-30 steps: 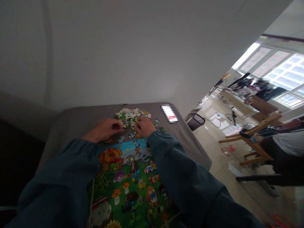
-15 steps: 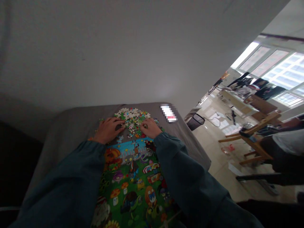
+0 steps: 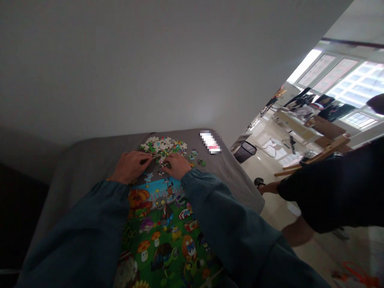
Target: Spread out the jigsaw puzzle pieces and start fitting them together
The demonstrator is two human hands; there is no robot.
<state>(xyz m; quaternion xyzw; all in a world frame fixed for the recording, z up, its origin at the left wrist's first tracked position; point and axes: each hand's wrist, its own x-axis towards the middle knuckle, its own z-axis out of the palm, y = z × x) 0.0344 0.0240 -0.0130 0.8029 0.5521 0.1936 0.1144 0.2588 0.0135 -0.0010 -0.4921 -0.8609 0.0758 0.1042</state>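
A heap of small jigsaw puzzle pieces (image 3: 164, 143), many with their pale backs up, lies on a grey cloth-covered surface. My left hand (image 3: 130, 165) is at the heap's near left edge, thumb and fingers pinched on what looks like a pale puzzle piece. Close to its right, my right hand (image 3: 177, 165) has its fingers curled together over a puzzle piece at the heap's near edge; the fingertips are partly hidden. Below both hands lies a colourful printed picture sheet (image 3: 165, 228) with cartoon plants and zombies, partly covered by my sleeves.
A phone (image 3: 210, 142) with a blurred-out screen rests at the far right of the grey surface (image 3: 232, 176). Stray pieces (image 3: 198, 160) lie right of the heap. A white wall (image 3: 150, 72) rises behind. On the right, a person in dark clothes (image 3: 333, 192) stands near a bin (image 3: 245, 152).
My right hand has moved left, closer to my left hand, uncovering stray pieces on the right. My left hand has shifted slightly left. A person in dark clothes has come into view at the right.
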